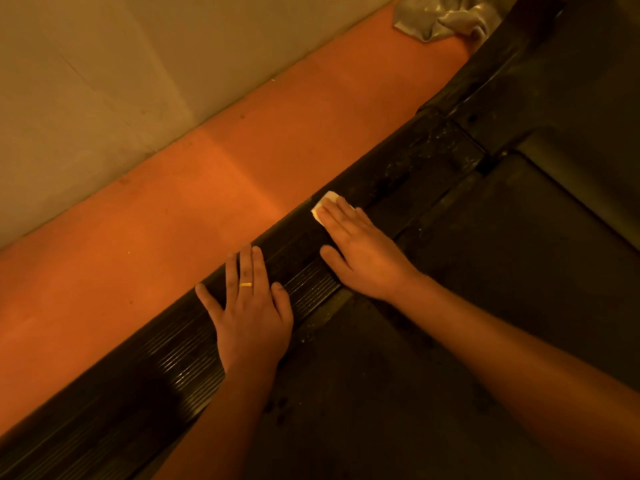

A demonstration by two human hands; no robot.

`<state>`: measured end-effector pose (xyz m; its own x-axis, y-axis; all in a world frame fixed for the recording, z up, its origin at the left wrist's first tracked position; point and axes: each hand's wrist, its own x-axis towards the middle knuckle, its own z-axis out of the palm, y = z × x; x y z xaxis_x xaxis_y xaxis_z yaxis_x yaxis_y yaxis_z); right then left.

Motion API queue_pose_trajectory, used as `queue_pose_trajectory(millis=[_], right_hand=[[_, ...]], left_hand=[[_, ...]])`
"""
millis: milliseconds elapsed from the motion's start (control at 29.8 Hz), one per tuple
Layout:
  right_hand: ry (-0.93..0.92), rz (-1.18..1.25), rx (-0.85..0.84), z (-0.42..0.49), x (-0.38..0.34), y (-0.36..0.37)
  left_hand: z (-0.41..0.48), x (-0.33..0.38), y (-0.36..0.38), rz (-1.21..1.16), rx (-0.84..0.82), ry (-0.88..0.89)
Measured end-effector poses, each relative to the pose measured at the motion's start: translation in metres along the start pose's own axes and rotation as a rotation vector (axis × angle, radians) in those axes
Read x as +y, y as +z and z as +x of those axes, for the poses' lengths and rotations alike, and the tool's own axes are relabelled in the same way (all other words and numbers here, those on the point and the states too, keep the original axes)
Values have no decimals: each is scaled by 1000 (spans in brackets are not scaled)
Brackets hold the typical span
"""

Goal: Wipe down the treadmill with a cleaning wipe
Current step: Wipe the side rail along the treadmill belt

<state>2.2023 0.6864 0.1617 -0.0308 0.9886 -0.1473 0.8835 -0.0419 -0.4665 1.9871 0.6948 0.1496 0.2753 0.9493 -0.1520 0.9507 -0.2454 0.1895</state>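
Right hand (363, 258) flat, pressing wipe (322, 203) on treadmill side rail (398, 174). Left hand (251, 313) open, flat on the same rail. Wipe along the ribs (180, 355) with even pressure.

The light was dim and warm, turning everything orange-yellow. The floor (207, 188) was brightest in the middle. The treadmill (519, 254) was very dark, with deep shadow at the bottom left. Straight edges bent near the corners.
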Motion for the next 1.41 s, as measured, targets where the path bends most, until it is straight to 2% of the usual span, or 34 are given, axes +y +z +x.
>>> queue_pose_trajectory(millis=[101, 201, 302, 436, 571, 638, 671, 738, 806, 839, 873, 940, 1041, 1074, 1208, 1410], right_hand=[[-6, -74, -1, -9, 10, 1], [8, -149, 17, 22, 21, -4], [115, -134, 39, 45, 53, -24], [231, -120, 69, 30, 78, -38], [-15, -146, -31, 3, 44, -18], [-112, -205, -77, 2, 58, -22], [-98, -215, -43, 8, 72, -30], [88, -180, 32, 22, 104, -51], [292, -133, 35, 32, 123, -68], [325, -128, 44, 33, 120, -67], [316, -116, 64, 31, 110, -62], [180, -104, 61, 16, 83, -42], [20, -175, -36, 1, 76, -30], [34, -186, -28, 6, 85, -38], [285, -174, -9, 33, 139, -82], [421, -183, 107, 61, 175, -93]], left_hand=[[0, 0, -1, 3, 0, -2], [0, 0, -1, 2, -3, 2], [0, -1, 0, -10, 3, 5], [-1, 0, 0, -7, -4, 5], [0, 0, -2, 2, -8, 7], [1, -1, -1, 4, -9, 7], [1, -1, -1, 3, -10, 10], [0, -1, -1, -5, -8, 16], [1, -2, -2, -5, -13, 16], [1, -1, -2, -3, -20, 16], [1, -1, -3, -1, -23, 19], [1, -1, -3, 10, -24, 28], [7, 6, -1, 26, -24, 67], [12, 13, 0, 12, -31, 85], [35, 61, 3, -31, -12, 157], [52, 100, 15, 21, 21, 148]])
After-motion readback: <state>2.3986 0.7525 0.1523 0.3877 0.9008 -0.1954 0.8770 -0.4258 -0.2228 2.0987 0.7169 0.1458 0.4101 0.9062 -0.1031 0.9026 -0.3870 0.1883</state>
